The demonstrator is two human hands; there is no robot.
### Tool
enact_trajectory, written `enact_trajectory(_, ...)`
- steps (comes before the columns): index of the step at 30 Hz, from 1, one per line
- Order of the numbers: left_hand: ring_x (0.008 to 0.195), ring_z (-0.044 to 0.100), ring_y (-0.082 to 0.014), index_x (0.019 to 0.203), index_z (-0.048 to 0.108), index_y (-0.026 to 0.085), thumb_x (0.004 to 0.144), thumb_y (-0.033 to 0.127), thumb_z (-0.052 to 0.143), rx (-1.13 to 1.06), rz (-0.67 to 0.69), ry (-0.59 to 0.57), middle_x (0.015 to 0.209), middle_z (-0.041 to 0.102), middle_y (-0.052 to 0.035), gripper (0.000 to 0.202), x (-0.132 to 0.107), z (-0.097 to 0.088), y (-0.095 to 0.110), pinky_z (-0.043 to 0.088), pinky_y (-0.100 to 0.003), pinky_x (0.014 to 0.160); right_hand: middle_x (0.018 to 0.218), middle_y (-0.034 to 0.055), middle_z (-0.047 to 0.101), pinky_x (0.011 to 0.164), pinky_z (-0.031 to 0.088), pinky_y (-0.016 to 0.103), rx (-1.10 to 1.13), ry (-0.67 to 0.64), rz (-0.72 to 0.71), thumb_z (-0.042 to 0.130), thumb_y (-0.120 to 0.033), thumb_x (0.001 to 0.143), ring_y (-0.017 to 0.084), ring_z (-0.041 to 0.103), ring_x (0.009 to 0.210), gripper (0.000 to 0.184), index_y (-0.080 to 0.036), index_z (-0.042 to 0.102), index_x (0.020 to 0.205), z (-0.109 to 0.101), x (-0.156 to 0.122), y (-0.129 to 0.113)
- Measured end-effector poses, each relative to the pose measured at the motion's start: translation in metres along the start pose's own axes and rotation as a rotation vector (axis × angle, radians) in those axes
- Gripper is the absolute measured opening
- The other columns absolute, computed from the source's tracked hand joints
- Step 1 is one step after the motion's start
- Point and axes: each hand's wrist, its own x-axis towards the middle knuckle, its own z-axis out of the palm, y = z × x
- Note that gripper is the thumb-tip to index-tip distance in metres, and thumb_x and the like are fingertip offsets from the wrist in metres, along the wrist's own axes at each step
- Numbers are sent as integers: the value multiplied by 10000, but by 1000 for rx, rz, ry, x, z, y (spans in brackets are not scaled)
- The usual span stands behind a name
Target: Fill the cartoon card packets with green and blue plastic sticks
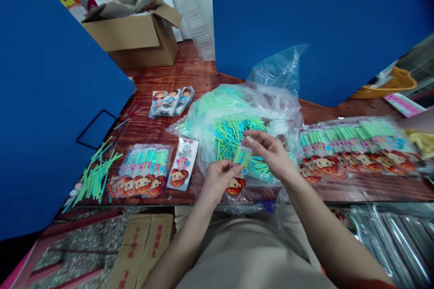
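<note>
In front of me, my left hand (221, 179) grips a clear packet (242, 157) by its side, thumb across the front. Green and blue sticks stand inside it, and a red-haired cartoon face is printed on its lower part. At the packet's top end, my right hand (267, 151) has thumb and fingers closed together, seemingly on the clear upper edge. Behind both hands, a large clear plastic bag (284, 104) lies spread with a heap of loose green and blue sticks (225, 142) in it.
Filled packets lie in rows at left (140, 171) and right (359, 151). Beside the left row is a flat packet stack (183, 165); smaller card stacks (172, 101) lie behind. Loose sticks (95, 178) reach the left edge. A cardboard box (135, 36) and blue panels (305, 22) stand behind.
</note>
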Motion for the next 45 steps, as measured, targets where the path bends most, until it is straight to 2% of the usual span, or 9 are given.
enact_trajectory(4,535,470,-97,600,639,134,599,515,828,45,4,-14,542,572,20,425,-2,3,2,336,-219,543,749,12,684,619,428,266,-43,-51,68,815,-501,672,138,564,673,326,-198,741,769,-5,4,0)
enact_trajectory(7,539,452,-97,603,634,139,609,501,821,81,34,-9,543,559,26,407,-1,3,0,328,-221,541,676,-10,654,593,391,262,-18,-78,89,843,-487,634,108,498,600,324,-192,733,710,-7,6,3)
enact_trajectory(11,532,437,-99,597,627,146,663,473,784,132,87,-1,545,546,25,369,2,0,-6,316,-227,529,645,-11,646,602,398,269,-3,-117,84,883,-474,564,112,508,595,347,-190,713,665,-7,6,5)
enact_trajectory(17,521,414,-94,581,616,151,656,468,794,143,80,10,535,516,34,371,2,0,-3,292,-222,510,657,0,645,624,444,273,-80,-103,14,876,-487,583,130,534,634,355,-184,711,669,-7,6,6)
enact_trajectory(20,543,454,-96,618,637,144,619,492,816,38,35,23,574,564,24,391,2,4,0,332,-216,537,669,-14,621,574,485,255,62,-71,104,842,-536,623,114,525,597,377,-203,692,717,-11,5,6)
enact_trajectory(23,558,466,-92,655,655,133,603,495,833,-28,4,37,591,585,21,407,2,6,1,354,-214,564,707,-7,637,599,545,267,202,-53,185,758,-589,718,122,568,622,375,-232,718,825,-14,4,8)
enact_trajectory(30,563,422,-84,657,671,131,620,501,826,-59,-21,1,577,543,35,403,0,7,-1,323,-219,564,780,-7,693,596,543,247,203,-26,243,889,-397,590,108,587,656,277,-211,740,730,-13,1,14)
enact_trajectory(37,550,413,-90,570,641,137,620,426,826,-100,31,104,532,515,34,346,-3,10,-1,310,-231,557,784,-2,705,646,562,265,321,-120,281,875,-368,627,121,639,706,214,-214,743,696,-15,0,15)
enact_trajectory(45,549,424,-88,579,628,139,618,435,825,-107,51,108,547,531,31,357,-3,13,-5,320,-227,558,761,-5,699,644,562,258,333,-130,327,896,-338,595,107,627,672,227,-198,730,660,-16,0,15)
